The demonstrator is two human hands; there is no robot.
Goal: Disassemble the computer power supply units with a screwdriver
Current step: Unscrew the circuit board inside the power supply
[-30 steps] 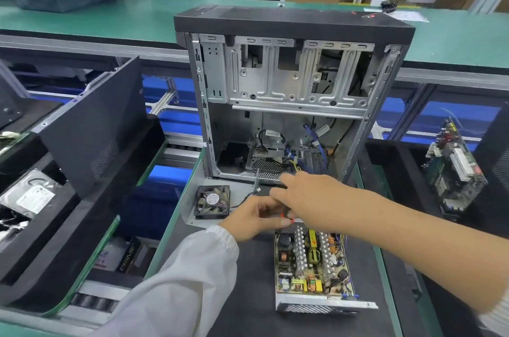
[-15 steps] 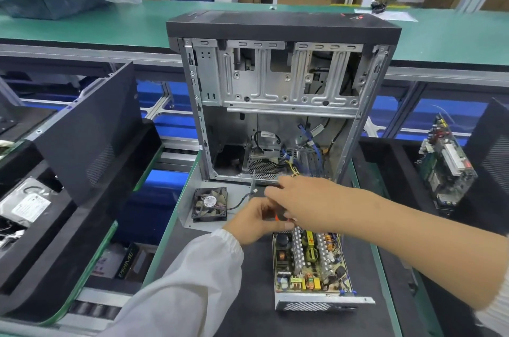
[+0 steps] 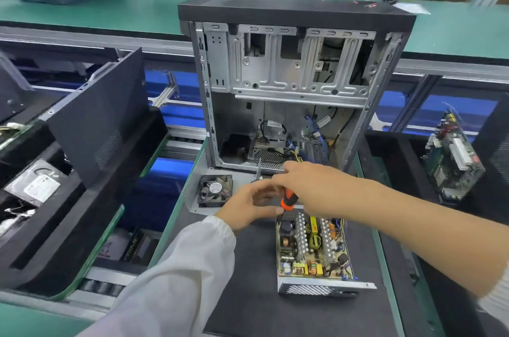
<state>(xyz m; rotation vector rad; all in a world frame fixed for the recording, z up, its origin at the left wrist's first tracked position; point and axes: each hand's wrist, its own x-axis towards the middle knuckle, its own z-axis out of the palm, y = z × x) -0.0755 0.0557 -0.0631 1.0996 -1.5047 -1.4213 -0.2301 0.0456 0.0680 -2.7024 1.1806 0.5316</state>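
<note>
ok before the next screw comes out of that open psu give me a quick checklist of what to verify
1. Screwdriver in hand: ok, orange and black handle shows between both hands.
2. Right hand grip: ok, it wraps over the handle top.
3. Left hand steadying: cannot tell, its fingers sit by the handle, contact blurred.
4. Tip seated in a screw: cannot tell, the hands hide it.
5. Power supply unit lying flat on the black mat: ok, cover off, board exposed.
6. Loose fan out of the way: ok, it lies left of the hands.
</note>
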